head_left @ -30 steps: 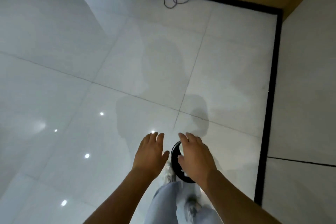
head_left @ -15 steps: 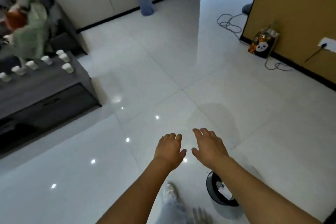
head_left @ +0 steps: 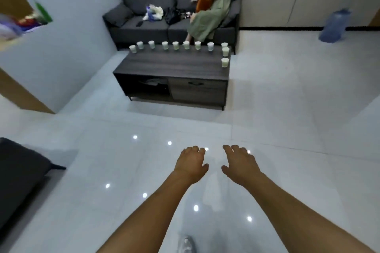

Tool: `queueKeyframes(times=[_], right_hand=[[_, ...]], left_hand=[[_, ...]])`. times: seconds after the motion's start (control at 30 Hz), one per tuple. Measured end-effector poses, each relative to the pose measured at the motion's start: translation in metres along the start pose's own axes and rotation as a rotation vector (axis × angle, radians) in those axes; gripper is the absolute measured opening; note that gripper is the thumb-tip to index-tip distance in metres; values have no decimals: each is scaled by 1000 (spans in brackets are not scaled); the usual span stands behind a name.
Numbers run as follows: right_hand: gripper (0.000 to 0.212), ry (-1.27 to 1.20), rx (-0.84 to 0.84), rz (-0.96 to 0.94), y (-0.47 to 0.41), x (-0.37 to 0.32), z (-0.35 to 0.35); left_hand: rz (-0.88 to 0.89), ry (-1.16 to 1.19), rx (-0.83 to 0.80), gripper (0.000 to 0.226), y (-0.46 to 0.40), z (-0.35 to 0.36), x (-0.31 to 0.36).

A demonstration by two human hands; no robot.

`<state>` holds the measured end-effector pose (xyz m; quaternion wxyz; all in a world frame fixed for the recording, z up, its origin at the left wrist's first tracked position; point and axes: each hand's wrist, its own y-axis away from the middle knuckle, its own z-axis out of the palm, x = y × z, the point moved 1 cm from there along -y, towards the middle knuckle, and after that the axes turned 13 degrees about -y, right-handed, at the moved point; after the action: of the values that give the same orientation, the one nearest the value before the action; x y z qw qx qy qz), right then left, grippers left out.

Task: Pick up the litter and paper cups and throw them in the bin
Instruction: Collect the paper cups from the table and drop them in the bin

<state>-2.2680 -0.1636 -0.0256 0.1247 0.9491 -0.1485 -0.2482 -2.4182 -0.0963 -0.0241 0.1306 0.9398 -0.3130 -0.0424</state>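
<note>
Reaching forward at about 6 o'clock in the view, the left hand [head_left: 191,163] and the right hand [head_left: 239,164] hang side by side above the glossy white tiled floor [head_left: 287,170], palms down, fingers loosely spread and holding nothing. They are close together but not touching.

The paper cups [head_left: 186,45] stand well ahead at 12 o'clock, on the dark wooden counter [head_left: 172,66]. Most form a row along its far edge, running from 11 o'clock toward 1 o'clock; the rest turn down its right-hand edge, the nearest cup [head_left: 225,62] standing alone at that corner. All are upright, apart from one another, and far out of reach of either hand.

Behind the counter sits a grey sofa [head_left: 148,24], with a person in a green dress [head_left: 209,18] leaning at its right end and a white crumpled bundle [head_left: 154,13] on the seat beside a dark bag [head_left: 172,15]. A blue water jug [head_left: 334,25], blurred, stands on the floor at 2 o'clock by the wall. A dark cushion edge [head_left: 18,172] shows at 9 o'clock.
</note>
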Motion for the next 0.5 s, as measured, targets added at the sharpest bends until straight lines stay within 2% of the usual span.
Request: queueKeyframes(times=[0.1, 0.3, 0.5], right_hand=[[64, 23, -47, -97, -59, -77, 13], [66, 15, -71, -187, -154, -198, 27], [65, 39, -109, -274, -249, -269, 29]], left_hand=[[-108, 11, 3, 49, -9, -13, -90], [-253, 34, -11, 49, -25, -39, -227], [-361, 124, 22, 50, -70, -50, -320]])
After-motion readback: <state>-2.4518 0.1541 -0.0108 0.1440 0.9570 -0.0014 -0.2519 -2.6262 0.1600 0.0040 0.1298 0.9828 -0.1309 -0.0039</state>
